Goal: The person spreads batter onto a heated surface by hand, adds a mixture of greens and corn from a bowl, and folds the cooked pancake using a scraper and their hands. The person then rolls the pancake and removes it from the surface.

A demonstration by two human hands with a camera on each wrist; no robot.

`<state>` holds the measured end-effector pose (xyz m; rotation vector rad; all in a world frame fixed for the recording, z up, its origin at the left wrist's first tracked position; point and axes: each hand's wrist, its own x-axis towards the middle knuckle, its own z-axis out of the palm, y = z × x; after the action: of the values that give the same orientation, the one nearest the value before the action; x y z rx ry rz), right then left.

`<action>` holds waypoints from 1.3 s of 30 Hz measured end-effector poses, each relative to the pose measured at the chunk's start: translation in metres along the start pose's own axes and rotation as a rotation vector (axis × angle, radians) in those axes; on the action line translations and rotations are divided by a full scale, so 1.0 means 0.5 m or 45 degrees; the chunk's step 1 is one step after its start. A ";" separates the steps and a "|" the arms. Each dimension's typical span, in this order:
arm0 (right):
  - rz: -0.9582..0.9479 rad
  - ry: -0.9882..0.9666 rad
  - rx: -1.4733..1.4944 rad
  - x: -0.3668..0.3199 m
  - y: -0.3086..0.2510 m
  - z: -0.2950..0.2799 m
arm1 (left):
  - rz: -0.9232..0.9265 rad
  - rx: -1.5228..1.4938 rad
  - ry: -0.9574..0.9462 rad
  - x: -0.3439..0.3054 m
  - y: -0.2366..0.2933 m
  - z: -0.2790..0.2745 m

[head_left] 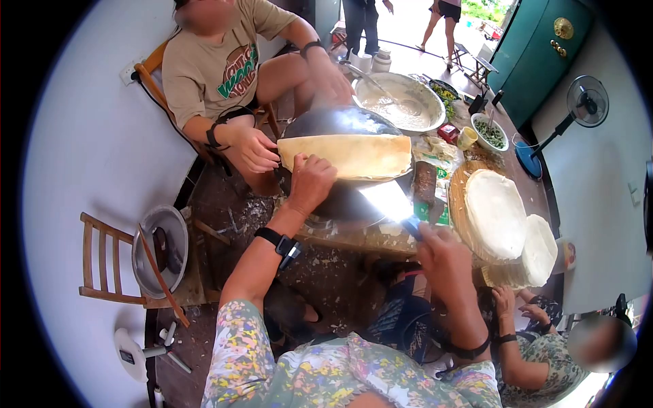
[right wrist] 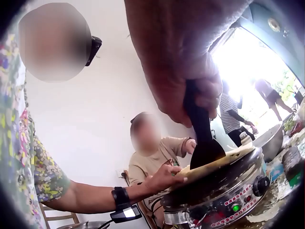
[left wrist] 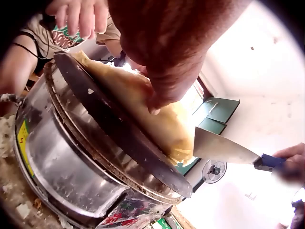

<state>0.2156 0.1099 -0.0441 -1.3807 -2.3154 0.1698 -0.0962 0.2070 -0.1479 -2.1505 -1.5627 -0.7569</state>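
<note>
A folded golden pancake [head_left: 360,155] lies across a round black griddle [head_left: 343,204] with a steel body. My left hand [head_left: 311,182] pinches its near edge, left of the middle, with fingers curled. In my right hand [head_left: 445,257] is a scraper [head_left: 389,202], gripped by its dark blue handle. The scraper's broad metal blade meets the pancake's near right edge, also visible in the left wrist view. Another person's hand [head_left: 255,149] is close to the pancake's left end. In the right wrist view, a green light glows on the griddle's [right wrist: 221,207] front panel.
A large bowl of batter [head_left: 401,102] with a ladle stands behind the griddle. Stacked pale pancakes [head_left: 496,211] lie on a round board to the right. Nearby are a bowl of chopped greens [head_left: 490,132] and a brown block [head_left: 425,182]. People sit at left and lower right.
</note>
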 end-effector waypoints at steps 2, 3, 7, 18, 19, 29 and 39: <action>0.042 0.010 0.008 -0.018 0.014 -0.032 | -0.021 -0.028 -0.044 0.006 -0.006 -0.001; 0.046 0.011 -0.018 -0.025 0.018 -0.041 | -0.036 -0.039 -0.076 0.012 -0.009 -0.003; -0.066 0.047 -0.114 -0.041 0.028 -0.045 | -0.129 -0.162 -0.184 0.045 -0.027 -0.008; -0.653 0.240 -0.438 0.027 0.139 0.112 | -0.236 -0.144 -0.487 0.103 -0.107 -0.013; -0.670 0.248 -0.481 0.035 0.150 0.115 | -0.232 -0.185 -0.516 0.106 -0.117 -0.010; -0.705 0.324 -0.331 0.118 0.203 0.124 | -0.514 -0.964 -1.117 0.155 -0.241 0.092; -0.483 -0.003 0.041 0.186 0.228 0.096 | -0.800 -1.186 -1.505 0.235 -0.185 0.014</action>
<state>0.2491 0.2521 -0.0954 -0.9019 -2.5124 0.0906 -0.1545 0.3278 -0.0819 -3.0640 -3.0329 -0.3366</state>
